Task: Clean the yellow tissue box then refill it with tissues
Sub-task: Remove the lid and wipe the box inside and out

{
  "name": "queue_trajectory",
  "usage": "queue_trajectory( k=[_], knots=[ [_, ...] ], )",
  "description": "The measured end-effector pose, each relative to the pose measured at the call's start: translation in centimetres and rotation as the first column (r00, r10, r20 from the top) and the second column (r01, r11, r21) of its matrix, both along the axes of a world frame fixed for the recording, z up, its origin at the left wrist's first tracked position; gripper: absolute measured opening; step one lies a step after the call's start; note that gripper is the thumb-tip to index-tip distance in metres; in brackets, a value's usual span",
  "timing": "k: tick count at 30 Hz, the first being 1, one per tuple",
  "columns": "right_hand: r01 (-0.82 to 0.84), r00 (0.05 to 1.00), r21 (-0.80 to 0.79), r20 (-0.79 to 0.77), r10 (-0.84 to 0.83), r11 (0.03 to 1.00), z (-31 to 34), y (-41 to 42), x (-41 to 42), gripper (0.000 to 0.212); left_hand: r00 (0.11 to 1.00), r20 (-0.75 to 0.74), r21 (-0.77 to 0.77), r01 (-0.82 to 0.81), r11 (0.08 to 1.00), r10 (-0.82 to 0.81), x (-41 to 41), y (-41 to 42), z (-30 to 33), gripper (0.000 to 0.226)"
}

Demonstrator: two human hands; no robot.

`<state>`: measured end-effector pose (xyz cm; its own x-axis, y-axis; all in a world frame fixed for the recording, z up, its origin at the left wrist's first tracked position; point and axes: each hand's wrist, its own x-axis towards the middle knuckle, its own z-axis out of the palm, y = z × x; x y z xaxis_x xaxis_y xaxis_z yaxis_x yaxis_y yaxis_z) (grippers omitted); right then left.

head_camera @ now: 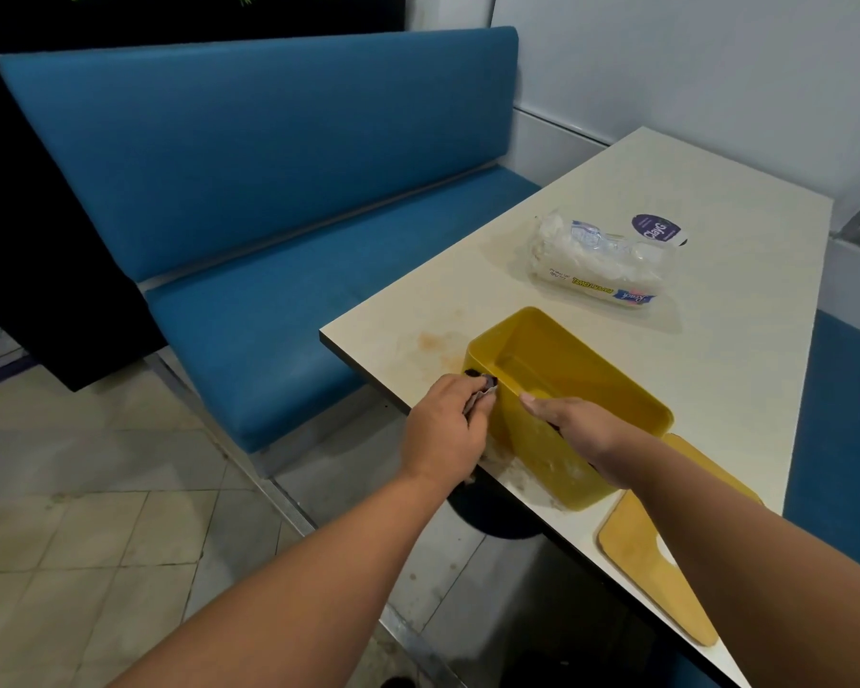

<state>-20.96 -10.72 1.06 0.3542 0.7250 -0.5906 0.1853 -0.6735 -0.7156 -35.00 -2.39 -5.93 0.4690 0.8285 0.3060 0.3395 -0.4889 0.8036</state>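
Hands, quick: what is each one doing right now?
Left hand: grips a cloth against the outside of the yellow box.
Right hand: holds the box's near wall, thumb along the rim.

1. The clear tissue pack point(598, 263) on the table carries upside-down print; its yellow strip appears to read "TOWEL".
2. A purple round label point(658, 230) beyond it seems to read "Clayo".
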Motion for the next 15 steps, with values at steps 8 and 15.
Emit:
queue_trajectory(
  k=[8,15],
  knots=[
    [-0.009,0.999,0.001,0.035,0.009,1.0,-0.25,0.05,0.46,0.062,0.998,-0.062,-0.013,-0.023,1.0,0.022,0.47,-0.17,0.01,0.026],
    [-0.004,0.999,0.021,0.049,0.003,1.0,-0.26,0.07,0.4,0.062,0.998,-0.06,-0.019,-0.029,0.999,0.028,0.38,-0.26,-0.44,0.026]
  ],
)
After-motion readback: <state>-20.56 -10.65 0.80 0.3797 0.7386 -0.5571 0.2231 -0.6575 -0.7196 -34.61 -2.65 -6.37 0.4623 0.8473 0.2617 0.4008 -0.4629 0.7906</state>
